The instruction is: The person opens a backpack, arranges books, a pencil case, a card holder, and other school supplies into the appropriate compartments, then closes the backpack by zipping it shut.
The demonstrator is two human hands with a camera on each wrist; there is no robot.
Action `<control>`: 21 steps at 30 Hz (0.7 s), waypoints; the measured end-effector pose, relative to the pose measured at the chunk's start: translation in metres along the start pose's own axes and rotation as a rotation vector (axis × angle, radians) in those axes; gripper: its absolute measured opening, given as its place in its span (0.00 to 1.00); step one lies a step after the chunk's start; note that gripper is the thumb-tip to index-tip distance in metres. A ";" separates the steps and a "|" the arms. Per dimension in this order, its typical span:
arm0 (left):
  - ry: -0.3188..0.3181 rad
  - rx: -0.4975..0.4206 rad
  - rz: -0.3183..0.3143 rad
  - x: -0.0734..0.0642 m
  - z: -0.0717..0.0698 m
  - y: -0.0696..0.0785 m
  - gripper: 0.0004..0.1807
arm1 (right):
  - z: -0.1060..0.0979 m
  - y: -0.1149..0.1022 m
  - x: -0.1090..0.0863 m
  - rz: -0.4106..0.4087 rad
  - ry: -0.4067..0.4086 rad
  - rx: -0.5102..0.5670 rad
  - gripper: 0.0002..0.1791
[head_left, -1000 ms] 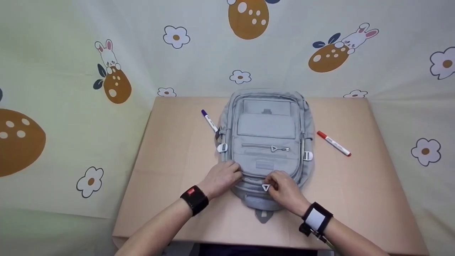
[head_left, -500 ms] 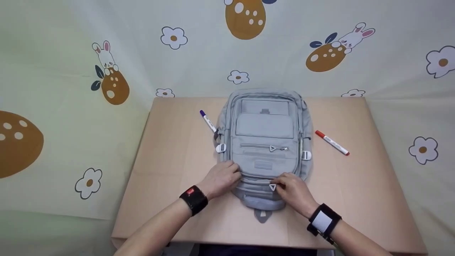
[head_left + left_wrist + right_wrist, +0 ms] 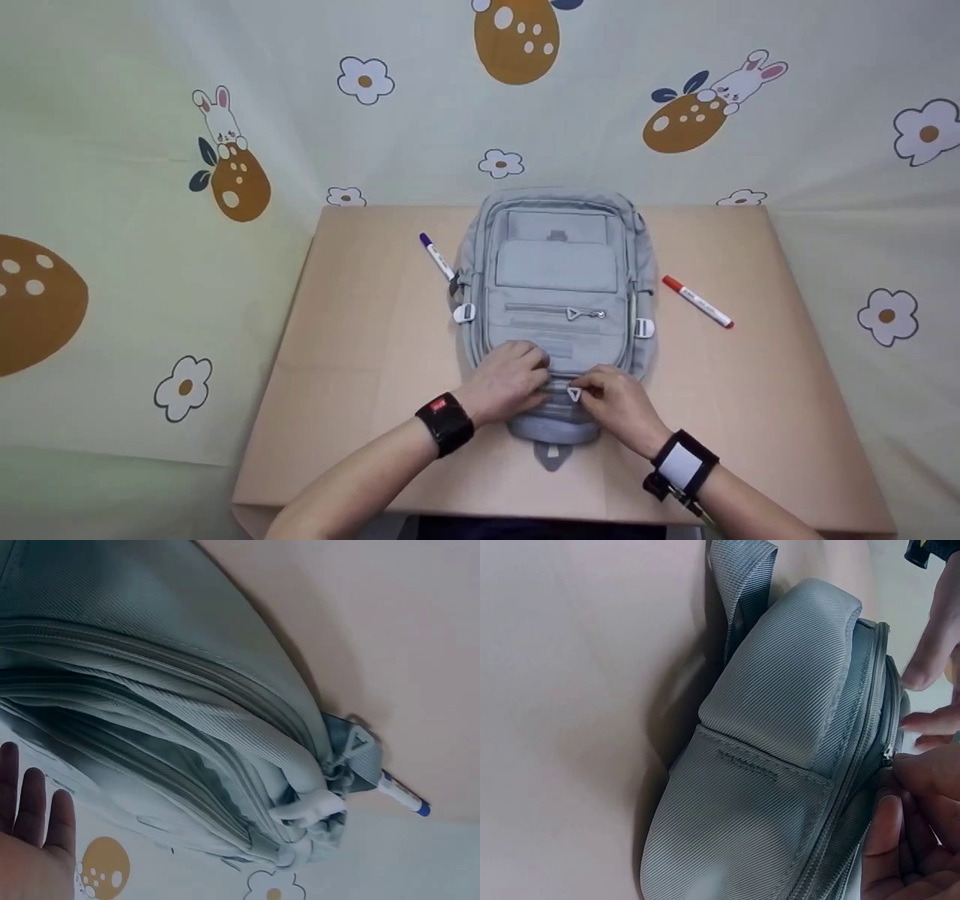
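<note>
A grey backpack [image 3: 559,266] lies front side up on the table, its top handle loop [image 3: 553,454] towards the person. The right hand [image 3: 622,405] pinches a white triangular zipper pull [image 3: 574,394] near the bag's top end. In the right wrist view its thumb and fingers close in at the zipper slider [image 3: 888,756]. Just left of it, the left hand [image 3: 506,382] is over the bag's top, fingers loosely bent and spread from the thumb. In the left wrist view, the left fingers [image 3: 31,802] hold nothing visible. A zipped compartment gapes along the bag's side there.
A blue-capped marker [image 3: 436,256] lies left of the bag, partly tucked by its side strap. On the right lies a red-capped marker [image 3: 697,301]. The brown-covered table [image 3: 360,420] meets a patterned cloth wall [image 3: 420,135] behind.
First the right hand moved slightly right with the zipper pull, then stayed. The left hand has left the bag's left edge and moved right, nearer the right hand.
</note>
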State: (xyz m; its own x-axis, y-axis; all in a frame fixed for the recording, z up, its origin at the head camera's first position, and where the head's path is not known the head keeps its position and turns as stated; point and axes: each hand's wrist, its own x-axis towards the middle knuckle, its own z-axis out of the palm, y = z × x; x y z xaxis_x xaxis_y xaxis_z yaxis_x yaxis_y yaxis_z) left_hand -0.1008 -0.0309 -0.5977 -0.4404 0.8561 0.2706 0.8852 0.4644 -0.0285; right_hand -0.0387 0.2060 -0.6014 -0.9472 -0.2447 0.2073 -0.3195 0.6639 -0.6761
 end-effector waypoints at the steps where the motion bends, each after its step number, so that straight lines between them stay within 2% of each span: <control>1: -0.006 0.003 -0.008 0.001 0.001 0.001 0.14 | 0.000 -0.001 0.000 0.002 -0.004 0.002 0.11; 6: -0.043 0.025 -0.051 0.006 0.003 0.006 0.13 | 0.000 -0.001 -0.001 0.005 -0.004 0.017 0.10; 12: -0.111 0.024 -0.068 0.009 0.003 0.010 0.14 | 0.000 0.001 -0.002 0.013 -0.009 0.044 0.12; 21: -0.127 0.000 -0.072 0.008 0.002 0.011 0.12 | -0.011 0.011 -0.010 0.064 0.000 0.032 0.13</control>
State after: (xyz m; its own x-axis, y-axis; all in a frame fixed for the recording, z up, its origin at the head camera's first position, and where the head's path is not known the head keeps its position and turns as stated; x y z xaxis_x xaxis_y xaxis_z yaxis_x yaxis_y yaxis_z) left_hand -0.0946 -0.0183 -0.5976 -0.5183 0.8422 0.1484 0.8505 0.5258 -0.0135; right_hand -0.0331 0.2234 -0.6024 -0.9656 -0.2027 0.1628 -0.2573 0.6550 -0.7105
